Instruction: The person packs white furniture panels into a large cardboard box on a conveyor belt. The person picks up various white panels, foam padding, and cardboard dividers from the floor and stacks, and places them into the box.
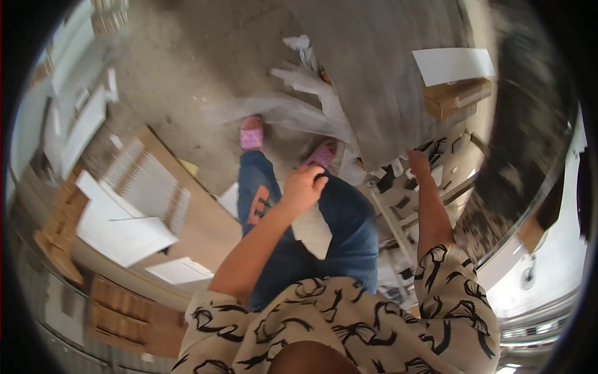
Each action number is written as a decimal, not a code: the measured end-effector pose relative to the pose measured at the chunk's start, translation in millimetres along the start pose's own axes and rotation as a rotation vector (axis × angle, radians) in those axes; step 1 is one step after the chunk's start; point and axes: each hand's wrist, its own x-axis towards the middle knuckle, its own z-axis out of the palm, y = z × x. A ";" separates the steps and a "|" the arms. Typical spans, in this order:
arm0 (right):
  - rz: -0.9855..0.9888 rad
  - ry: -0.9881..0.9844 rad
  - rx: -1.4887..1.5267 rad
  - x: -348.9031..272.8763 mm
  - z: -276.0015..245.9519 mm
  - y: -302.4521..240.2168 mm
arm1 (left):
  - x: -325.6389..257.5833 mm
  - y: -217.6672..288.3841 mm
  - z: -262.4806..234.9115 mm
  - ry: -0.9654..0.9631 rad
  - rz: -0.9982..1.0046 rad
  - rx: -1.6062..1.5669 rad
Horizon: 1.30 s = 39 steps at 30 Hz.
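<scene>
Beside the near corner of the grey surface, the fingers of my right hand hang over a jumble of dark scraps and white scraps. Blur hides whether they are open or closed on a piece, so I can't tell. My left hand sits above my jeans near the right knee, its fingers loosely curled, with nothing visible in them.

Those scraps look thin and flat; I'd judge them light and fairly stiff, maybe card or plastic, and likely to slide over one another. Pinching one by a raised edge, thumb below and fingertips on top, should serve best. Corners might be sharp, and pressing into the middle could shift the neighbours. Their exact material is too blurred to name.
</scene>
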 end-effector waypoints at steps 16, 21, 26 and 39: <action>0.672 0.435 0.989 272.5 -83.8 142.8 | 134.7 -179.8 182.4 -0.221 -0.235 -0.398; 0.499 0.501 1.088 287.4 -75.6 159.4 | 219.7 -114.7 247.1 -0.543 -0.171 -0.347; 0.000 0.602 1.286 158.0 64.3 39.9 | 296.2 -86.8 292.8 -0.470 -0.242 -0.529; 0.434 0.551 1.065 243.1 5.7 170.9 | 145.3 -188.2 155.8 -0.563 -0.209 0.265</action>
